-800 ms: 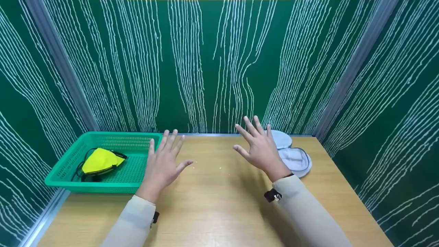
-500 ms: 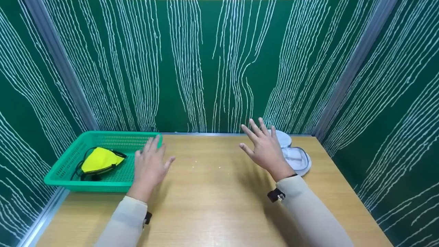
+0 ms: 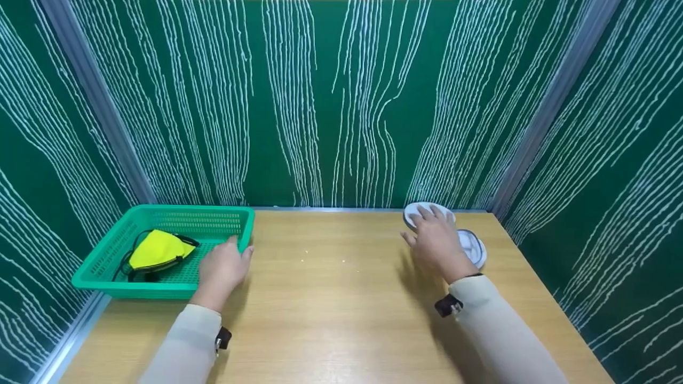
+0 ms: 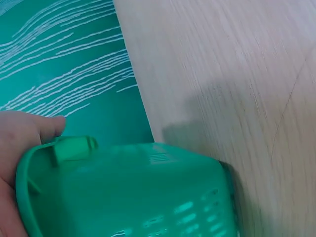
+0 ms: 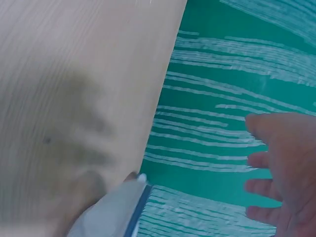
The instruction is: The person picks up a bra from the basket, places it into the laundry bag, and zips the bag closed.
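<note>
Person's L grip (image 3: 224, 264) is at the R end of a green plastic rectangular basket w/ slotted sides (image 3: 144, 287), fingers bent over the rim to the inside, thumb along the outside: holding that rim. L wrist view agrees: basket end wall fills the lower part, thumb just past a small moulded lug (image 4: 75, 148) on the rim.

Basket sits on the L part of a light-brown wood-grain surface (image 3: 331, 320), near the back edge. Inside it, toward the L, lies a bright yellow cloth-like pouch w/ black cords & edging (image 3: 159, 250), well clear of the fingers.

R grip (image 3: 438, 245) is over a pale grey two-lobed case w/ dark edging (image 3: 473, 248), which lies unfolded at the back R of the surface. Fingers spread, slightly bent, nothing held. R wrist view has the fingertips apart from the bit of case visible at bottom; any contact elsewhere, can't tell. Hand hides the middle of the case; parts of both lobes show.

Both arms in beige sleeves (image 3: 496, 320), each w/ a black wrist strap (image 3: 448, 305). A few tiny pale specks (image 3: 302, 260) on the surface b/w the hands. Around: dk green walls w/ wavy white lines (image 3: 341, 106), grey corner posts (image 3: 555, 101) L & R.
</note>
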`<state>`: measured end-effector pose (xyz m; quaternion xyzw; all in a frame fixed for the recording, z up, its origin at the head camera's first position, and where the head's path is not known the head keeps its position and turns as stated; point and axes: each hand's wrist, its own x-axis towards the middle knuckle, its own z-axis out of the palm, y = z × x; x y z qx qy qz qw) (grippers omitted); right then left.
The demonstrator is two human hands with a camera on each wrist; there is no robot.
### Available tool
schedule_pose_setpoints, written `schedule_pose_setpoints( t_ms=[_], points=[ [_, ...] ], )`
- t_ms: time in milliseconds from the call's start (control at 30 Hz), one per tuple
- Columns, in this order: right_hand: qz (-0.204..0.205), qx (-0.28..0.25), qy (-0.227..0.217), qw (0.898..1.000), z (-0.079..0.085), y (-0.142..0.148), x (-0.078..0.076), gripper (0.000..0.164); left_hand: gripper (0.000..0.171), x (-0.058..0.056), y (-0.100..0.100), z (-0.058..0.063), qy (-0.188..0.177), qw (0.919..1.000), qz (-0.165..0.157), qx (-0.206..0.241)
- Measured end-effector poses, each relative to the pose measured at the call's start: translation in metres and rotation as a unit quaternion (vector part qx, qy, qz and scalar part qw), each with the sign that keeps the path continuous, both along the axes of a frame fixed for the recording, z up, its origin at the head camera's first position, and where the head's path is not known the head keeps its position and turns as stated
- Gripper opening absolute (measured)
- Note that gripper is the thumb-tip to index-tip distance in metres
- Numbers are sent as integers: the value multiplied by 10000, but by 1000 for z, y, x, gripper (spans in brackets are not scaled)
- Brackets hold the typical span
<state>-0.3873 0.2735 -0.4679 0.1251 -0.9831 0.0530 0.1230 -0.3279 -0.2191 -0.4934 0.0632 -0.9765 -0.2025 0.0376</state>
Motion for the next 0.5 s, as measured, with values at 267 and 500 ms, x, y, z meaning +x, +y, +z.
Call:
schedule_pose_setpoints(
  t_ms=[267,500],
  points=[
    [-501,-540,-1212,9899,-9,27,3,48,66,0,0,5,-84,9997,61,241],
    [-828,-691,-2379,9653,-20,42,1,31,66,-1,0,5,-229,9991,61,363]
  ],
)
